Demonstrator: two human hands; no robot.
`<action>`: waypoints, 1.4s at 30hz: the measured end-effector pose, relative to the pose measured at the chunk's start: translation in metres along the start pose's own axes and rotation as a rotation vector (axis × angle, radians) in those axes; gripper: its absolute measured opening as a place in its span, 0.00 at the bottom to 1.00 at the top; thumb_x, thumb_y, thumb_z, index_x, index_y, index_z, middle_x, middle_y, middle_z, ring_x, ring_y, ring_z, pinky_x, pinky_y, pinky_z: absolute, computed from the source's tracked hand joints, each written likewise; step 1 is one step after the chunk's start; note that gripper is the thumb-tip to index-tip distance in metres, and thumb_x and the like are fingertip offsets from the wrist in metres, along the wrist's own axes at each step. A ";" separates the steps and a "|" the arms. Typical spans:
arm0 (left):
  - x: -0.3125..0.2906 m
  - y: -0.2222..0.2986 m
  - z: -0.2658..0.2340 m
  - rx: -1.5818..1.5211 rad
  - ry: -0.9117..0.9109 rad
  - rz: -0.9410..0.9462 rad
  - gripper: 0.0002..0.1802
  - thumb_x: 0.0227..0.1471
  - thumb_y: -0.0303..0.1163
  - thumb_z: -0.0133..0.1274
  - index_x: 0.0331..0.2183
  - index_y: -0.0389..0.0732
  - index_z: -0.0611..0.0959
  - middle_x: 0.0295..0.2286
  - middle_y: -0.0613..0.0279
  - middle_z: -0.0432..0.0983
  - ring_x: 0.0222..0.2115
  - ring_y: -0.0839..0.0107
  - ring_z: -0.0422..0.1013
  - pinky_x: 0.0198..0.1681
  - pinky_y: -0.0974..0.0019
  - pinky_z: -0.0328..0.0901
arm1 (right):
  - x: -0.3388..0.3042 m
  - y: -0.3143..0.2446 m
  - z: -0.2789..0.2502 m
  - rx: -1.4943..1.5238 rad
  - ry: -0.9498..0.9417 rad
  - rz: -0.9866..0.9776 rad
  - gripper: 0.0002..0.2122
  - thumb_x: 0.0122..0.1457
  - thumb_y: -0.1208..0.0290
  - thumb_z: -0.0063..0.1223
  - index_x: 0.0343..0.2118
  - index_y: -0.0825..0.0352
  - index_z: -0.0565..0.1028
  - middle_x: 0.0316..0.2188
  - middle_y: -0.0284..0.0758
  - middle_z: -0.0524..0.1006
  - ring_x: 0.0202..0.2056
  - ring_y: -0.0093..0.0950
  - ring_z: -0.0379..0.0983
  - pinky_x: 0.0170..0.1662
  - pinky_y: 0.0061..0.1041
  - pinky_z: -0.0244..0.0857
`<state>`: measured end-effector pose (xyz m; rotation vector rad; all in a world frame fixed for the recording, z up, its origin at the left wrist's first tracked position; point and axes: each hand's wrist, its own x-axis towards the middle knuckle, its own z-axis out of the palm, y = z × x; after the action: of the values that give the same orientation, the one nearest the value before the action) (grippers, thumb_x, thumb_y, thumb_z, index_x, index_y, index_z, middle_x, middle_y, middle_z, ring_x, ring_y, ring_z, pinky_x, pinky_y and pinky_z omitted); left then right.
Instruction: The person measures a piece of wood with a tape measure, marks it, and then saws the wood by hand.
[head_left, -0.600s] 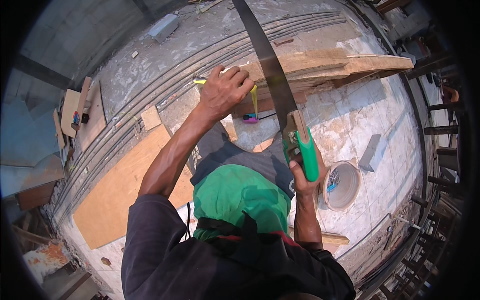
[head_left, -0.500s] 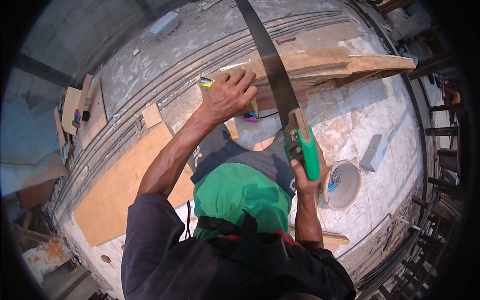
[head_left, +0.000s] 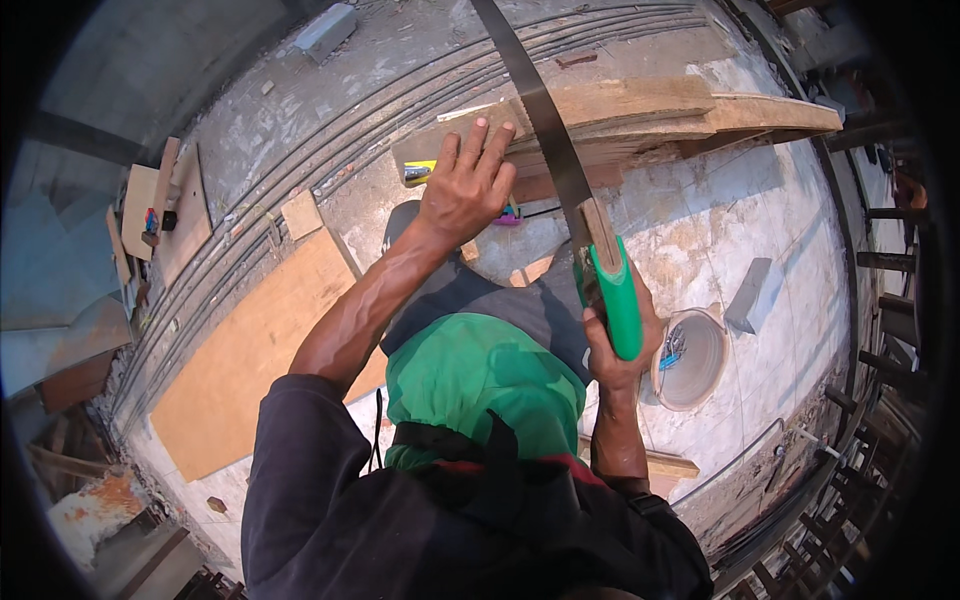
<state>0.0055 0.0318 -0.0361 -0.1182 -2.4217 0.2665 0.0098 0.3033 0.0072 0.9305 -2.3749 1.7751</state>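
A handsaw (head_left: 560, 150) with a green handle is in my right hand (head_left: 622, 345), its fingers closed round the grip. The toothed blade points away from me and crosses the wooden boards (head_left: 630, 100) stacked in front. My left hand (head_left: 468, 190) lies with fingers stretched over the left end of the boards, to the left of the blade. Close by that hand is a yellow and black tool (head_left: 418, 173), perhaps a tape measure. Below the fingers a purple object (head_left: 509, 217) is partly hidden. Whether the teeth touch the wood, I cannot tell.
A round bucket (head_left: 692, 360) with small metal pieces and something blue stands right of my right hand, near a grey block (head_left: 748, 296). A plywood sheet (head_left: 240, 370) lies at the left. Long rods (head_left: 340, 165) run across the floor behind the boards.
My left hand's fingers, bent before, now stretch out flatter on the wood. The saw and my right hand have shifted slightly; the whole view has also moved a little.
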 end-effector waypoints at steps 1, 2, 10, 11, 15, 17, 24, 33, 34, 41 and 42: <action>-0.001 0.001 0.001 -0.008 -0.012 0.001 0.04 0.47 0.27 0.55 0.25 0.41 0.76 0.52 0.56 0.75 0.53 0.53 0.71 0.49 0.48 0.67 | -0.001 -0.006 -0.002 -0.020 -0.005 0.053 0.27 0.43 0.80 0.56 0.52 0.79 0.74 0.51 0.56 0.75 0.49 0.45 0.78 0.52 0.33 0.70; -0.001 0.001 0.001 0.011 0.002 -0.018 0.04 0.47 0.27 0.56 0.25 0.41 0.76 0.52 0.57 0.76 0.53 0.54 0.72 0.49 0.48 0.67 | -0.004 -0.009 -0.003 -0.040 -0.010 0.105 0.27 0.42 0.81 0.56 0.51 0.79 0.74 0.51 0.55 0.76 0.49 0.46 0.77 0.52 0.34 0.70; 0.003 0.000 -0.001 0.009 -0.031 -0.032 0.03 0.47 0.27 0.56 0.25 0.42 0.76 0.52 0.57 0.75 0.52 0.55 0.72 0.49 0.48 0.67 | -0.068 -0.020 -0.050 -0.042 0.025 0.256 0.28 0.41 0.79 0.56 0.51 0.81 0.74 0.47 0.54 0.78 0.45 0.41 0.79 0.50 0.32 0.70; 0.002 0.002 -0.002 0.005 -0.033 -0.033 0.03 0.47 0.27 0.56 0.25 0.42 0.76 0.52 0.57 0.75 0.52 0.55 0.72 0.49 0.48 0.67 | -0.075 -0.022 -0.054 -0.082 0.012 0.244 0.28 0.42 0.77 0.57 0.51 0.81 0.74 0.46 0.53 0.78 0.44 0.39 0.79 0.49 0.31 0.70; 0.006 0.003 -0.003 -0.016 -0.051 -0.028 0.03 0.47 0.28 0.55 0.26 0.40 0.78 0.51 0.54 0.75 0.51 0.52 0.72 0.49 0.45 0.66 | -0.111 -0.019 -0.077 0.135 0.130 0.373 0.34 0.43 0.74 0.60 0.57 0.80 0.68 0.45 0.48 0.77 0.45 0.35 0.76 0.52 0.30 0.68; 0.008 0.003 -0.005 -0.027 -0.045 -0.003 0.05 0.47 0.30 0.55 0.26 0.39 0.78 0.50 0.51 0.76 0.49 0.49 0.73 0.49 0.42 0.66 | -0.118 -0.008 -0.081 0.102 0.193 0.274 0.34 0.42 0.76 0.60 0.56 0.82 0.67 0.42 0.48 0.77 0.42 0.35 0.76 0.48 0.30 0.70; 0.002 0.007 -0.036 -0.048 -0.094 0.050 0.06 0.45 0.31 0.56 0.24 0.38 0.81 0.47 0.51 0.75 0.47 0.54 0.72 0.45 0.46 0.67 | -0.092 0.058 -0.062 -0.230 0.652 0.253 0.26 0.50 0.77 0.59 0.55 0.77 0.71 0.40 0.38 0.77 0.39 0.29 0.74 0.45 0.26 0.68; -0.016 0.032 -0.100 0.116 -0.460 0.405 0.08 0.40 0.32 0.56 0.23 0.38 0.83 0.25 0.62 0.70 0.31 0.68 0.69 0.30 0.63 0.59 | -0.111 0.174 -0.054 -0.857 0.423 0.074 0.33 0.48 0.82 0.58 0.61 0.73 0.66 0.45 0.52 0.78 0.24 0.45 0.77 0.28 0.38 0.69; -0.018 0.034 -0.105 0.182 -0.497 0.419 0.09 0.40 0.32 0.56 0.24 0.37 0.83 0.24 0.62 0.69 0.30 0.68 0.69 0.30 0.64 0.58 | -0.116 0.173 -0.055 -0.902 0.422 0.116 0.34 0.47 0.82 0.59 0.61 0.73 0.66 0.50 0.53 0.77 0.26 0.46 0.78 0.30 0.38 0.71; -0.018 0.030 -0.123 0.234 -0.634 0.415 0.11 0.40 0.33 0.56 0.24 0.36 0.84 0.24 0.61 0.69 0.29 0.67 0.69 0.31 0.62 0.59 | -0.182 0.142 -0.059 -0.814 0.450 0.114 0.32 0.49 0.84 0.58 0.61 0.75 0.67 0.48 0.54 0.78 0.37 0.48 0.80 0.36 0.37 0.73; -0.017 0.031 -0.120 0.207 -0.653 0.409 0.10 0.41 0.33 0.55 0.24 0.36 0.84 0.24 0.61 0.70 0.30 0.66 0.69 0.32 0.61 0.59 | -0.183 0.134 -0.055 -0.781 0.453 0.176 0.32 0.49 0.83 0.57 0.61 0.72 0.67 0.46 0.53 0.79 0.36 0.48 0.80 0.35 0.38 0.73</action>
<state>0.0964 0.0789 0.0353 -0.5017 -2.9728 0.8496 0.0790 0.4549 -0.1565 0.1964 -2.5141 0.7927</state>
